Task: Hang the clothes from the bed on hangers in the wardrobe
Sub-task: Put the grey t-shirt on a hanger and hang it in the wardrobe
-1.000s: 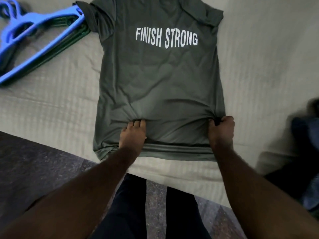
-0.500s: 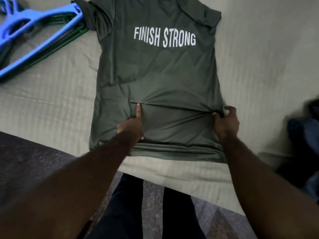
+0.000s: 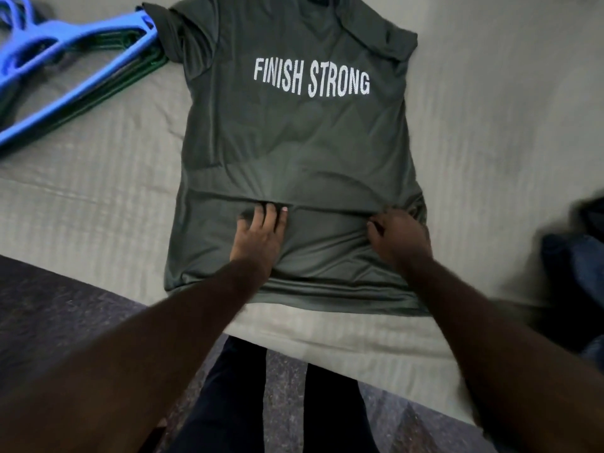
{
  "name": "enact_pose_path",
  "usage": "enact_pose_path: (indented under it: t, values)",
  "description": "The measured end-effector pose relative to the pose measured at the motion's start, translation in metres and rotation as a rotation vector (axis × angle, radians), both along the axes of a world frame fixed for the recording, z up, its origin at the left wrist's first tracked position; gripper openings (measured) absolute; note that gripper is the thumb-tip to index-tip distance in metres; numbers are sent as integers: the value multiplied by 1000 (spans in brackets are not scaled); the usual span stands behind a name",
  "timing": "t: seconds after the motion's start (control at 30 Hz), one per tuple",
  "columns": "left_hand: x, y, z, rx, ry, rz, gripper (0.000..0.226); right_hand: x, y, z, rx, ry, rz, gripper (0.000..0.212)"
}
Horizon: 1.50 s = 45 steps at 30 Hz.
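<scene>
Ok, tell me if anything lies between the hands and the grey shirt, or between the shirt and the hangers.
Nothing visible does. The left hand and right hand already rest on the grey shirt. The blue hanger lies on the bed touching the shirt's left sleeve. The wardrobe is out of view.

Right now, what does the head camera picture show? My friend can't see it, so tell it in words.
Two bare hands, the left hand and right hand, press on the lower part of a dark green T-shirt reading FINISH STRONG, spread flat on a pale bed. Blue hangers lie at upper left.
</scene>
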<state>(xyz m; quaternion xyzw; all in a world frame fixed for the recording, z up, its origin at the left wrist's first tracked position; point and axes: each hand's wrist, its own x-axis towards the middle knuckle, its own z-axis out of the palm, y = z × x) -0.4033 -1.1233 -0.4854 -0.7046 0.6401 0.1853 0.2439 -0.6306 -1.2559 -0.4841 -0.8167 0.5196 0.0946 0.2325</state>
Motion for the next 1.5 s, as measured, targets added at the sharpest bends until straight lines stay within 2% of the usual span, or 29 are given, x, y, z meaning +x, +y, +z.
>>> enact_pose_path:
  t: [0.07, 0.13, 0.2, 0.33, 0.43, 0.5, 0.57, 0.73, 0.8, 0.93, 1.03, 1.1, 1.2, 1.27, 1.37, 1.43, 1.5]
  values:
    - [-1, -4, -1, -42, 9, 31, 65, 2, 6, -4, -22, -29, -72, 41]
    - [-3, -5, -1, -41, 13, 55, 61, 9, 6, -7, 6, 26, -122, 55]
    - [1, -7, -5, 17, 68, 94, 77, 21, -1, -9, 65, 101, -150, 67]
    - [6, -19, -1, 68, 74, 132, 106, 40, -31, -9, 151, 133, -188, 73]
    - [13, -22, -10, 127, 69, 127, 146, 44, -43, -10, 210, 176, -185, 79]
    - [20, -21, -12, 157, 92, 87, 153, 43, -45, -12, 254, 187, -171, 81]
    - [29, -21, -10, 134, 147, 94, 142, 42, -46, -13, 280, 205, -170, 84]
    - [63, -32, -4, -45, 186, 252, 88, 45, -55, -14, 313, 249, -170, 93]
    - [71, -35, -5, -102, 166, 321, 81, 48, -56, -13, 323, 271, -168, 95]
    - [76, -32, -4, -139, 107, 398, 100, 56, -56, -13, 371, 299, -175, 95]
    - [88, -31, -4, -72, 148, 474, 127, 57, -57, -14, 389, 326, -179, 95]
    - [101, -34, -2, -1, 162, 470, 137, 58, -58, -13, 397, 340, -180, 95]
    - [113, -43, 2, 80, 152, 409, 134, 61, -56, -7, 374, 345, -184, 95]
    - [116, -48, 5, 95, 129, 378, 128, 68, -52, -2, 214, 387, -120, 92]
    - [115, -52, 5, 59, 30, 292, 120, 78, -50, 0, -50, 413, 9, 67]
    - [112, -53, 4, 3, -15, 198, 114, 83, -51, -3, -104, 369, 31, 46]
    - [108, -54, 1, -12, -29, 88, 111, 83, -52, -7, -91, 319, 16, 38]
